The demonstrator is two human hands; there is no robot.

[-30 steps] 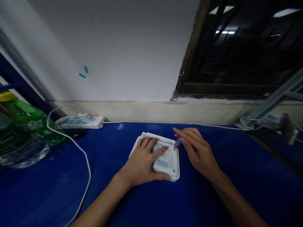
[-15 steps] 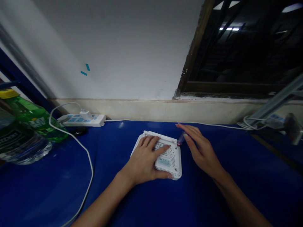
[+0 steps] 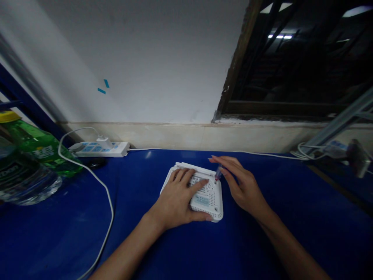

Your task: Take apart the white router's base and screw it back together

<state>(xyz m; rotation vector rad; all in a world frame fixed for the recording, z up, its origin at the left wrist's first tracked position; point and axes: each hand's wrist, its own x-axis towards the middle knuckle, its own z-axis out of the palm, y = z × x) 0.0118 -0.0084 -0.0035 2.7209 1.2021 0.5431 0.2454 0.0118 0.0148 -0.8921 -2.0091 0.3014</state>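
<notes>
I am pressing my left hand (image 3: 176,198) down flat on a white plastic router (image 3: 205,203), fingers spread and not gripping, with the thumb lying across the router's underside. The router is lying upside down on the blue tabletop (image 3: 61,237), straight ahead of me and nearly square, with its slightly longer axis running away from me. My left hand is covering most of it, while my right hand (image 3: 243,184) is just beside its far right corner. I am pinching a slim clear tool (image 3: 218,172) between my right thumb and fingers, its red tip at the router's surface; I cannot tell whether it is touching. A power strip (image 3: 99,149) and a green bottle (image 3: 40,149) are sitting well off to the left.
</notes>
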